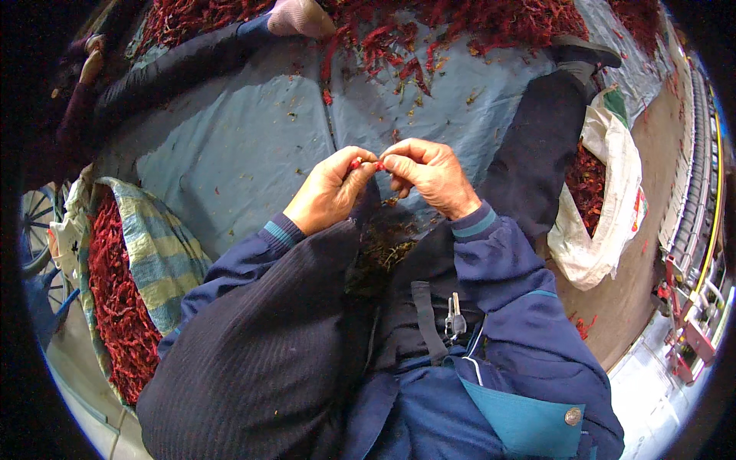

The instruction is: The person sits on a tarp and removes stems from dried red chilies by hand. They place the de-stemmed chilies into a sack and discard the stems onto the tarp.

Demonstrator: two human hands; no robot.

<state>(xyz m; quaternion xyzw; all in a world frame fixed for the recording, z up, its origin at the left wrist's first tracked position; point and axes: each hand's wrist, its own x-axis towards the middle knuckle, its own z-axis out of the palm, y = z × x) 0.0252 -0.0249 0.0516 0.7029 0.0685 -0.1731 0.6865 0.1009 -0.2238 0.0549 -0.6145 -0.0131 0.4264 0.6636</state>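
Note:
My left hand (332, 187) and my right hand (428, 172) meet above my lap, fingertips nearly touching. Between the left thumb and fingers is a small red piece that looks like part of a dried chilli pepper (355, 164). The right thumb and forefinger pinch another red bit (379, 166) at the left thumb's tip; whether the two bits are one pod cannot be told. Below the hands, stems and plant scraps (394, 256) lie between my legs. Loose dried red chilli peppers (411, 69) are strewn over the blue-grey tarpaulin (247, 138) ahead.
A checked woven sack (158, 247) of red chillies stands at left, a white sack (581, 264) of darker ones at right. Another person's hand (92, 60) shows at upper left. A spoked wheel (39, 215) is at far left, and red-framed equipment (690, 339) stands at far right.

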